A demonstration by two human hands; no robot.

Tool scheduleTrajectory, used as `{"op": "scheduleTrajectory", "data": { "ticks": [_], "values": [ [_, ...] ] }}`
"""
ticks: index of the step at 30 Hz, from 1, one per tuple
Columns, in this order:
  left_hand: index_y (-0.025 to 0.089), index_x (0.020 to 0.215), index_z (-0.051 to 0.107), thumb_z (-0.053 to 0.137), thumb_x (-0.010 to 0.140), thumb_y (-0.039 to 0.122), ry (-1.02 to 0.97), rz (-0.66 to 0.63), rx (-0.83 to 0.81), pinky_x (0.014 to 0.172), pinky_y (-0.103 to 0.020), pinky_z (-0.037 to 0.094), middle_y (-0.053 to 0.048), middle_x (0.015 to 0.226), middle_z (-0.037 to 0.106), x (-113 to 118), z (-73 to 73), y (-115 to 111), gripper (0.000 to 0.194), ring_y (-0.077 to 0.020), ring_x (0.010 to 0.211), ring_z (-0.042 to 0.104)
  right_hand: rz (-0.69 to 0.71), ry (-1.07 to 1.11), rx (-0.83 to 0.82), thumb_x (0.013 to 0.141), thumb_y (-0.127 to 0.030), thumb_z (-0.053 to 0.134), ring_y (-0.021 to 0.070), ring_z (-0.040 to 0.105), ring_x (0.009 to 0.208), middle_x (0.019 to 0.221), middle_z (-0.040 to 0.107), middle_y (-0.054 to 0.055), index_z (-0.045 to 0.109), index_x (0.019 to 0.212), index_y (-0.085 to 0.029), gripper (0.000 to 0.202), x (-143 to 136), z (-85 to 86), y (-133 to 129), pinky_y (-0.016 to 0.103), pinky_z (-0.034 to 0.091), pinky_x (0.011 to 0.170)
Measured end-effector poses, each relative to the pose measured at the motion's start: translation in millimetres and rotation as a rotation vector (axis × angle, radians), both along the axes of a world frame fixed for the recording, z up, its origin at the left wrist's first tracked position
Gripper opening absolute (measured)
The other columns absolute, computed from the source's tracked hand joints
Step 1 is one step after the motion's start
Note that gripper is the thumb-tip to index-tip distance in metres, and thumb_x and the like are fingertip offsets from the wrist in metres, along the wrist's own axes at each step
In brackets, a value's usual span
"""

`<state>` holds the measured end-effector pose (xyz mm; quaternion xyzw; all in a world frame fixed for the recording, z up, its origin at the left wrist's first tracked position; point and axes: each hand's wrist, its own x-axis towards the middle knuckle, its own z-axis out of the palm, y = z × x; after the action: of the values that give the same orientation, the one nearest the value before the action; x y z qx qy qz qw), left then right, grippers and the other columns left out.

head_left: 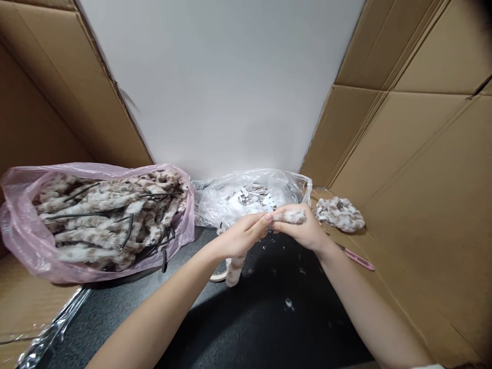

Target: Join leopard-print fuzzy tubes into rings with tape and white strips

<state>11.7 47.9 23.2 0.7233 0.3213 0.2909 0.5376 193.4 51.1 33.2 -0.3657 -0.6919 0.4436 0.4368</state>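
Both my hands meet over the dark tabletop and hold one fuzzy brown-and-white fur-covered piece. My right hand is closed on its upper end. My left hand grips the lower part, whose furry tail hangs down below it. My fingertips touch each other in the middle.
A pink plastic bag full of similar fur pieces with dark wire ends lies at the left. A clear bag of small white tags sits behind my hands. One fur piece and pink snips lie at the right. Cardboard walls stand on both sides.
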Motion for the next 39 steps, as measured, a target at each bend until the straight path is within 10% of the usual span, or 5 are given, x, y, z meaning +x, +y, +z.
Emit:
{"op": "scheduleTrajectory", "data": {
  "ticks": [17, 30, 39],
  "values": [
    [0.02, 0.068, 0.036, 0.038, 0.095, 0.042, 0.025, 0.065, -0.02, 0.049, -0.022, 0.024, 0.006, 0.063, 0.03, 0, -3.5, 8, 0.034, -0.0093, 0.054, 0.024, -0.151, -0.333, 0.109, 0.073, -0.029, 0.073, 0.019, 0.064, 0.067, 0.078, 0.074, 0.006, 0.076, 0.083, -0.018, 0.015, 18, 18.5, -2, 0.028, 0.047, 0.058],
    [0.02, 0.068, 0.036, 0.035, 0.095, 0.044, 0.019, 0.07, 0.016, 0.049, -0.022, 0.024, 0.006, 0.062, 0.028, 2, -2.6, 6, 0.036, -0.0097, 0.054, 0.023, -0.168, -0.101, 0.025, 0.064, -0.032, 0.082, 0.0211, 0.071, 0.065, 0.07, 0.075, 0.006, 0.076, 0.074, -0.017, 0.019, 4, 4.0, 0, 0.029, 0.055, 0.058],
    [0.02, 0.069, 0.037, 0.033, 0.095, 0.053, 0.028, 0.039, -0.018, 0.047, -0.022, 0.022, 0.006, 0.062, 0.028, 0, -2.2, 6, 0.042, -0.0097, 0.053, 0.023, -0.257, -0.128, 0.3, 0.07, -0.022, 0.077, 0.0185, 0.07, 0.075, 0.078, 0.074, 0.003, 0.07, 0.081, -0.019, 0.013, -5, -4.3, -3, 0.027, 0.055, 0.069]
  ]
}}
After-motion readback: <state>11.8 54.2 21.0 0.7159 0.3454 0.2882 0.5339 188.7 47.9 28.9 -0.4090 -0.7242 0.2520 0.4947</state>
